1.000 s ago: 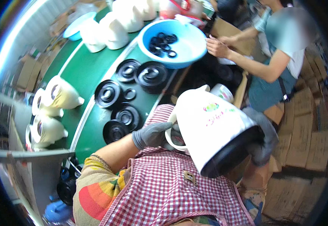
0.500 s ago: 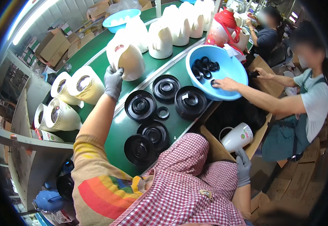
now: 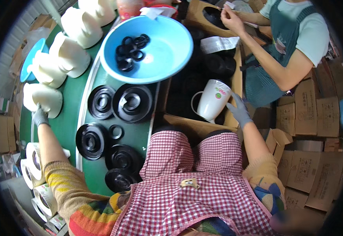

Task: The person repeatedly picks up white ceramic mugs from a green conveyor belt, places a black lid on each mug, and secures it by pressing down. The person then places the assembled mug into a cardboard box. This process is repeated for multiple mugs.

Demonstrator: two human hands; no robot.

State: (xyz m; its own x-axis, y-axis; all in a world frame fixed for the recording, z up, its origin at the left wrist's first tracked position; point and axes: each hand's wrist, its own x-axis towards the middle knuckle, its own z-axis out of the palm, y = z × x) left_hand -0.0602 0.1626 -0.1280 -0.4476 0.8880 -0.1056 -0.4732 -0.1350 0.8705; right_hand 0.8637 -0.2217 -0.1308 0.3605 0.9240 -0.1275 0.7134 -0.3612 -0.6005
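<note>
At the far left, my gloved left hand [image 3: 40, 116] grips the lower edge of a white plastic flask shell [image 3: 45, 97] over the green worktop [image 3: 70, 114]. My gloved right hand [image 3: 241, 111] has its fingers spread beside a white jug [image 3: 214, 99] with a handle and a small printed design. Its fingertips are at the jug's right side; whether they touch it I cannot tell. The jug leans in an open cardboard box [image 3: 203, 122] among dark parts. Several black round lids [image 3: 89, 141] and a black ring [image 3: 116, 131] lie on the worktop between my hands.
A blue basin [image 3: 167, 47] with black rings stands beyond the lids. More white shells [image 3: 70, 55] line the far left; others [image 3: 43, 198] lie at the near left. A co-worker's hand [image 3: 232, 21] holds something small and white. Stacked cartons [image 3: 305, 169] fill the right.
The view has swung right. My left hand and its shell are now farther left, near the row of shells. My right hand has moved up beside the jug. The co-worker's hand has left the basin.
</note>
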